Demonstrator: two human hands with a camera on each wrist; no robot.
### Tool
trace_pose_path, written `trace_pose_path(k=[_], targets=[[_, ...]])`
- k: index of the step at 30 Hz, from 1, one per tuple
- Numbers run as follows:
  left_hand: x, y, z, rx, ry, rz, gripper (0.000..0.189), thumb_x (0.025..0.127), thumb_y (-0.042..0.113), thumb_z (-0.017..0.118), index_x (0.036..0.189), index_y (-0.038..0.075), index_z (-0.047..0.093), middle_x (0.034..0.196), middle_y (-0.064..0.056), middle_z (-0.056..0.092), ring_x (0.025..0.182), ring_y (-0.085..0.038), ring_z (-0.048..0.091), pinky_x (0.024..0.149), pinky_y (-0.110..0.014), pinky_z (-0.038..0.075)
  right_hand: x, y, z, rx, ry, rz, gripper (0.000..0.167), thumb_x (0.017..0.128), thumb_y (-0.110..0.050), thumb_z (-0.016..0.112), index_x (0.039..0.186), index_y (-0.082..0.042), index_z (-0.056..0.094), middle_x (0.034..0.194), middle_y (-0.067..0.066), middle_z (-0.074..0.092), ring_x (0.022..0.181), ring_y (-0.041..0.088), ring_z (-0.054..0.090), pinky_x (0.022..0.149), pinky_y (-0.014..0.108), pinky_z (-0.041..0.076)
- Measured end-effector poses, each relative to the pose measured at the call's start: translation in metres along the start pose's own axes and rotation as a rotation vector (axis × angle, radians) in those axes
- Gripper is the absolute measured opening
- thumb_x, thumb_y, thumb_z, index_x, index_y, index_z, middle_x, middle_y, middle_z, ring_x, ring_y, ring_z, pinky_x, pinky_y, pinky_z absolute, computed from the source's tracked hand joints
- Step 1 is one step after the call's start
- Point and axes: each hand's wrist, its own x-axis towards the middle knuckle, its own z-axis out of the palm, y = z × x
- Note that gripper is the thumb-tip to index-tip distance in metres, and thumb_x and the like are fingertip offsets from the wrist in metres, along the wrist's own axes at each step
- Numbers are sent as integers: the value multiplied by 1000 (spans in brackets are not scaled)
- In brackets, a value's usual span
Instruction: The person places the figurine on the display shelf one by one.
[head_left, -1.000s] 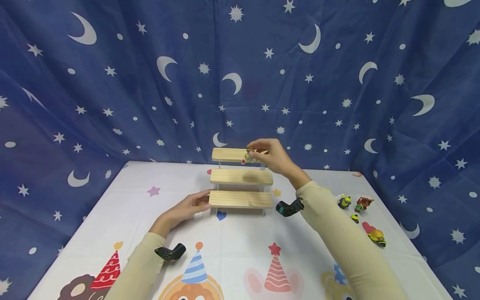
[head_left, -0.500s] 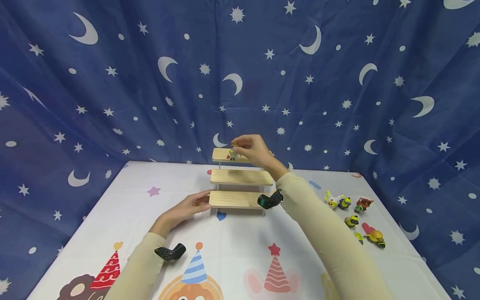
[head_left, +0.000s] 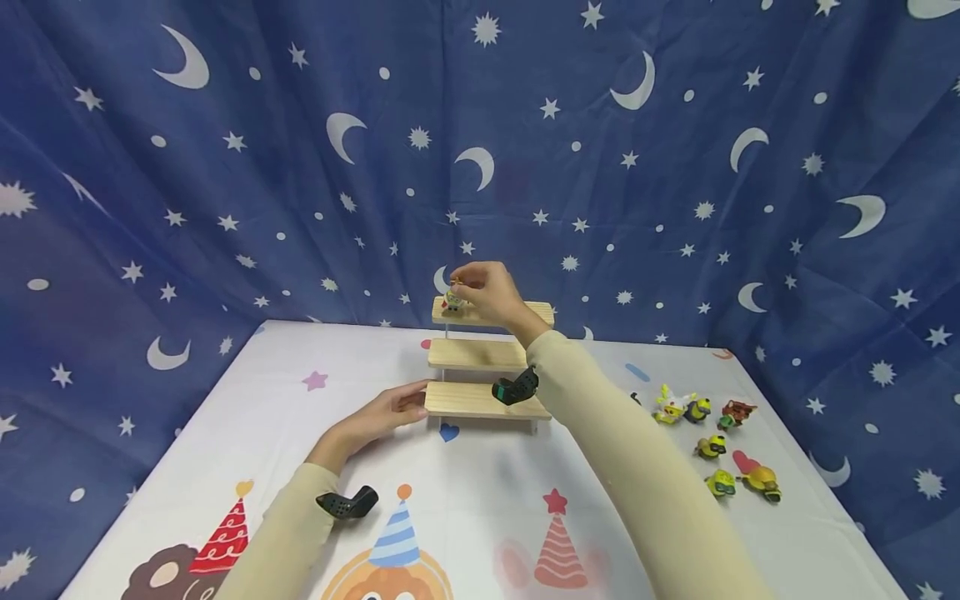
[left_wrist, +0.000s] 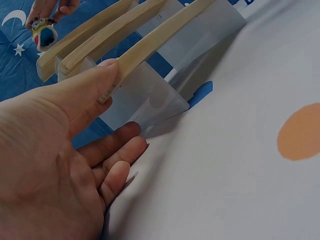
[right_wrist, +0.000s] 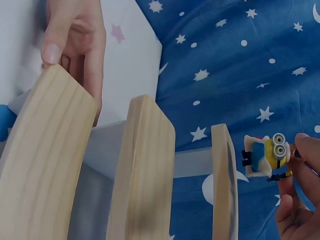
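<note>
A small yellow minion figurine (right_wrist: 267,152) with goggle eyes and a white-trimmed robe is pinched by its top in my right hand (head_left: 487,292). It is at the left end of the top board of a three-step wooden display stand (head_left: 480,354); in the right wrist view a gap shows between its feet and that board. My left hand (head_left: 378,417) holds the left end of the lowest board, thumb (left_wrist: 107,67) on top and index finger below. The other left fingers (left_wrist: 120,175) lie loose beside the clear side panel (left_wrist: 145,100).
Several small toy figures stand on the right of the table, among them a yellow one (head_left: 722,483), an orange-shelled one (head_left: 761,479) and a reddish-brown one (head_left: 735,414). A blue star-and-moon curtain (head_left: 510,167) hangs close behind the stand. A printed white cloth (head_left: 360,350) covers the table.
My right hand has carried the minion figurine left along the top board to its left end. My left hand keeps its place on the lowest board. The view has shifted slightly.
</note>
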Motion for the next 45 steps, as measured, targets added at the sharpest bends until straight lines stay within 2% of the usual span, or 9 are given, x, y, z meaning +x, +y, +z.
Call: trace_pose_path(k=[7, 13, 20, 30, 45], targets=[[-1, -1, 0, -11, 9, -13, 72, 101, 34, 62, 161, 14, 28, 163, -18, 36, 150, -38, 36, 124, -53, 31, 6, -2, 3, 25, 2, 49, 25, 99, -15, 66, 121, -7, 72, 130, 10, 69, 121, 26, 64, 108, 41, 52], [-2, 0, 0, 7, 4, -4, 73, 102, 33, 61, 161, 11, 26, 162, -21, 35, 150, -40, 36, 123, -54, 31, 6, -1, 8, 13, -9, 70, 29, 99, -16, 66, 126, -5, 69, 132, 11, 68, 121, 27, 63, 107, 41, 52], [0, -1, 1, 4, 4, 8, 72, 103, 33, 60, 161, 9, 26, 162, -22, 36, 149, -40, 37, 122, -53, 33, 6, 2, 10, 10, -4, 57, 34, 100, -16, 65, 132, -4, 65, 136, 13, 66, 124, 29, 62, 109, 43, 50], [0, 1, 3, -2, 13, -4, 72, 102, 34, 61, 161, 14, 27, 162, -18, 37, 149, -37, 38, 123, -52, 32, 9, 1, 9, 51, -21, 46, 37, 99, -13, 66, 134, -5, 63, 135, 14, 67, 121, 29, 62, 105, 43, 53], [-1, -1, 3, -5, 18, -5, 71, 102, 33, 61, 161, 13, 28, 162, -19, 36, 149, -38, 38, 123, -52, 32, 8, 7, 5, 46, 2, 47, 37, 102, -26, 62, 133, -5, 64, 130, 12, 69, 119, 26, 63, 104, 43, 53]])
